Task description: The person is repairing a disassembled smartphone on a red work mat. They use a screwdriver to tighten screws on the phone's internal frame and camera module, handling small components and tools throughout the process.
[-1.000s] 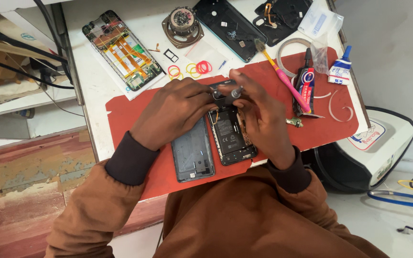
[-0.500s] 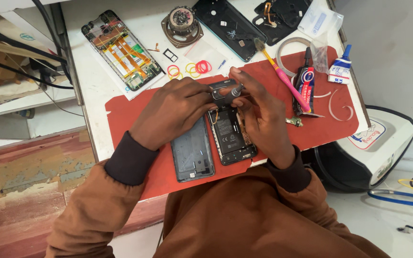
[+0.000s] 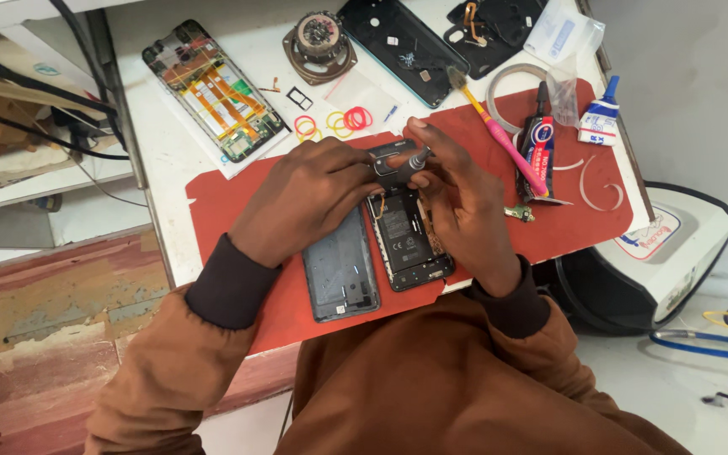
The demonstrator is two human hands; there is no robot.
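A white workbench (image 3: pixel 170 143) carries a red mat (image 3: pixel 499 143) in front of me. On the mat lies an opened phone (image 3: pixel 404 240), and just beside it, on its left, the dark back cover (image 3: pixel 340 274). My left hand (image 3: pixel 301 198) presses the phone's upper end, fingers bent around a small dark part (image 3: pixel 389 160). My right hand (image 3: pixel 465 202) pinches a thin screwdriver (image 3: pixel 420 157) (the tip is hidden) over that same end. A pink brush (image 3: pixel 499 139) rests near.

Stripped phone chassis (image 3: pixel 216 88) at ten o'clock on the worktop (image 3: pixel 162 152). Round speaker (image 3: pixel 320 40) at twelve. Pink brush (image 3: pixel 499 139), glue bottle (image 3: pixel 600 114) and tape ring (image 3: pixel 511 84) at two o'clock.
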